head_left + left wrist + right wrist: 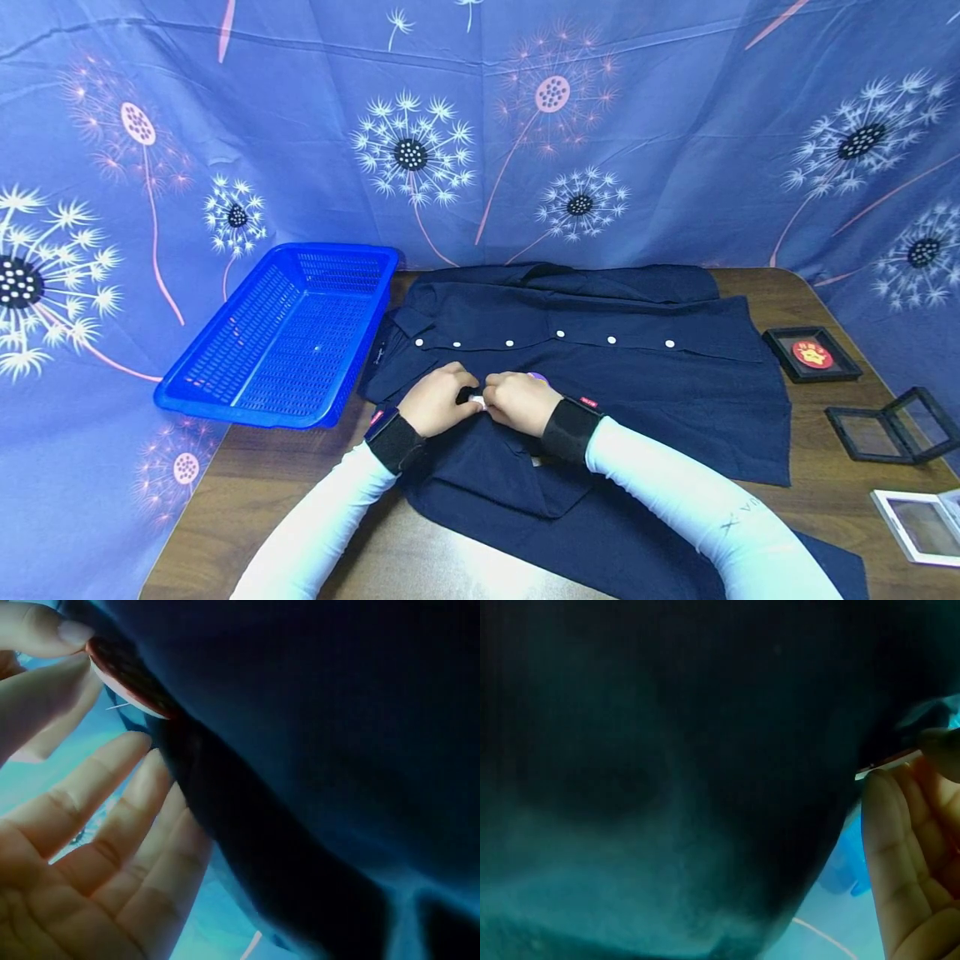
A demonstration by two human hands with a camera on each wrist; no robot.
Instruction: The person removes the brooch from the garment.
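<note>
Left hand: my left hand (pixel 437 402) meets my right at the middle of the table, thumb and forefinger pinching a small round badge (pixel 124 679) with a red face and white rim; my other fingers (pixel 112 817) lie straighter, under the dark cloth.
Right hand: my right hand (pixel 519 402) is curled beside it at 3 o'clock, knuckles touching my left; its fingertips (pixel 889 825) are at the badge's thin edge (pixel 889 760), but I cannot tell whether they grip it.
Badge: only a white speck (pixel 476 401) of it shows between my hands from above, against the shirt's front edge.
Shirt: the navy shirt (pixel 600 367) lies spread flat under both hands, collar toward 9 o'clock, a row of white buttons (pixel 560 334) running across it at 12 o'clock from my hands.
Wrist straps: a black band on each wrist (pixel 395 442), white sleeves (pixel 675 492) behind them toward 6 o'clock.
Basket: a blue plastic basket (pixel 225 367) sits at 10 o'clock, just beside the collar, overhanging the table edge.
Boxes: at 3 o'clock, well apart from my hands, a black box with a red badge (pixel 812 354); at 4 o'clock an open black case (pixel 892 429) and a white case (pixel 918 525).
Table: brown wood (pixel 247 475).
Backdrop: blue cloth with dandelion print (pixel 480 142) at 12 o'clock.
</note>
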